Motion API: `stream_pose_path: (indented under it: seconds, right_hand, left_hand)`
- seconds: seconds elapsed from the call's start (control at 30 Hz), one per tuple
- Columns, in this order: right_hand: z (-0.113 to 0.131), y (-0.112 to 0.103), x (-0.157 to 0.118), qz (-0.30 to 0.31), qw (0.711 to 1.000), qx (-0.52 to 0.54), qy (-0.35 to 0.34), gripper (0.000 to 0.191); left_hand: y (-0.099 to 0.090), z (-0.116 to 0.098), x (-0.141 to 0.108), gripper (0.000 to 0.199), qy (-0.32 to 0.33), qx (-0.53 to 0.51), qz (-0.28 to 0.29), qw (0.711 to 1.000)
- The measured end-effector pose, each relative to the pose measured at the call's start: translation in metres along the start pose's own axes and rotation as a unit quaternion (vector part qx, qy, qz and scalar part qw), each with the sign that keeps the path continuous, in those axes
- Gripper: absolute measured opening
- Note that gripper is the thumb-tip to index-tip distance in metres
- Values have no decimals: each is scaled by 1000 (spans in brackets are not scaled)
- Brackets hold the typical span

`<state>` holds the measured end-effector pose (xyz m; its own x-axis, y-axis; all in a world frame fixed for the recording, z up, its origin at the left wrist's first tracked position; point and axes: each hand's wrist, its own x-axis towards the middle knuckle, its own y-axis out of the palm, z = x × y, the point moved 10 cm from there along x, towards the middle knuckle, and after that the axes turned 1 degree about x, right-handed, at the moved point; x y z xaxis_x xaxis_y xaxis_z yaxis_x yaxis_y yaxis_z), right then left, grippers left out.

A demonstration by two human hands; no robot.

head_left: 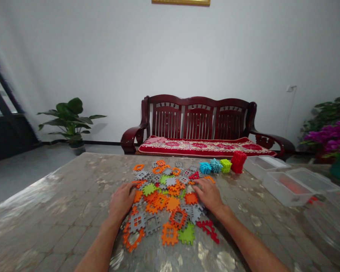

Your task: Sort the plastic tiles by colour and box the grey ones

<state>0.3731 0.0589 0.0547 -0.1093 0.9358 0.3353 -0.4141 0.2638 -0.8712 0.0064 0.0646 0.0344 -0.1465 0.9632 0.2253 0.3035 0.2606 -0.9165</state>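
A loose pile of flat interlocking plastic tiles [173,204] in orange, grey, green and red is spread over the table between my hands. My left hand [121,200] rests at the pile's left edge, its fingers stretched out beside an orange tile [138,196]. On the opposite side, my right hand [209,194] lies with fingers apart at the pile's right edge, close to a red-orange tile [191,198]. Neither hand visibly grips anything. Some tiles have window-like cut-outs, and many overlap. Nearer to me lie a red triangular frame piece [208,229] and a green tile [187,234].
Beyond the pile stand a blue block cluster [205,167], a teal one [216,165], a green one [226,165] and a taller red stack [238,162]. Clear plastic boxes [286,189] sit on the right of the patterned table [59,211]. A wooden bench [198,117] is behind.
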Motion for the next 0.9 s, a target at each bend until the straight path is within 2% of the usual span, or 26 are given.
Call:
stream_pose_path:
  seconds: [0.1,0.2,0.3,0.43,0.57,0.63,0.67,0.73,0.8,0.9]
  right_hand:
    - [43,15,7,29,999,17,-18,41]
    - [73,26,17,63,997,-4,-34,54]
    - [86,32,25,81,995,-32,-45,58]
    - [95,34,25,73,993,-45,-75,55]
    - [105,27,14,45,980,-43,-186,62]
    - [94,20,9,35,976,-41,-213,65]
    - [81,14,9,25,978,-35,-203,66]
    - [42,-1,13,-9,990,-9,-141,66]
    - [-8,-12,16,-37,998,32,-48,62]
    - [-73,-15,18,-39,995,85,47,60]
  left_hand:
    - [2,2,1,39,-1,1,-3,1000]
    - [4,4,1,39,6,2,-10,1000]
    - [6,6,3,39,10,-2,-14,1000]
    - [7,7,4,39,9,-6,-12,1000]
    - [5,6,3,39,7,-7,-14,1000]
    - [3,4,2,38,8,-4,-20,1000]
    - [2,3,1,38,9,-2,-23,1000]
    - [2,3,1,38,10,0,-25,1000]
    - [3,4,2,38,10,3,-25,1000]
    - [5,7,4,38,10,8,-22,1000]
